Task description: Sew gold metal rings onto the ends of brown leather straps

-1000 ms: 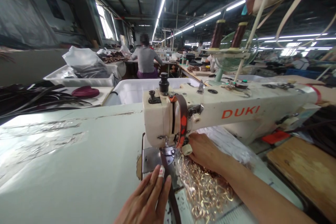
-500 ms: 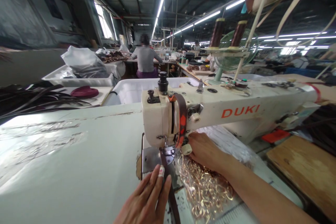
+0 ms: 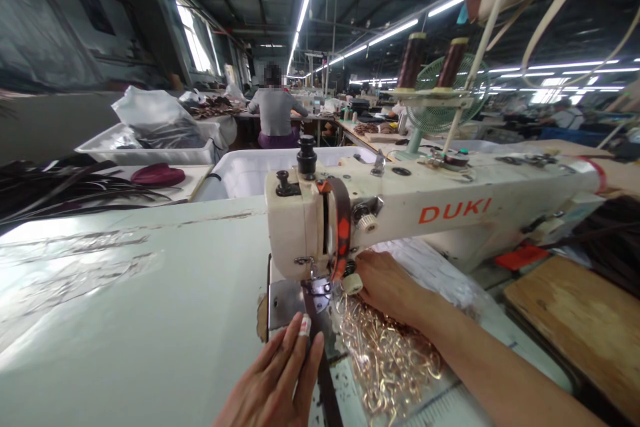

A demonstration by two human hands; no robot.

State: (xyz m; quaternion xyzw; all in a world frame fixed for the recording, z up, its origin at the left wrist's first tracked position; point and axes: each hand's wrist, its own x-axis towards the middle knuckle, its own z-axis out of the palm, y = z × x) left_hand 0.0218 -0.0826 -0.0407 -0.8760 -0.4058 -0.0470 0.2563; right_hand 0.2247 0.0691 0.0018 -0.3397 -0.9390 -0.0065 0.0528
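Note:
A dark brown leather strap [image 3: 327, 390] runs lengthwise over the sewing machine's [image 3: 395, 207] metal bed, its far end at the presser foot [image 3: 320, 287]. My left hand [image 3: 280, 377] lies along the strap's left side, fingers stretched out and one fingertip wrapped in white tape. Behind the machine head, my right hand [image 3: 383, 280] reaches in from the right; its fingertips are hidden there. Under my right forearm rests a clear plastic bag of gold-coloured metal hooks [image 3: 390, 363].
White bins [image 3: 240, 163] stand beyond the table [image 3: 125, 320]. Dark straps [image 3: 45, 187] and a maroon coil [image 3: 157, 175] lie at left. Thread spools [image 3: 413, 61] and a green fan [image 3: 435, 97] rise behind the machine. A co-worker [image 3: 277, 110] sits farther off. A wooden board [image 3: 580, 320] is at right.
The whole view has shifted slightly. Both hands keep nearly the same place relative to the machine, and no clear movement of the strap shows.

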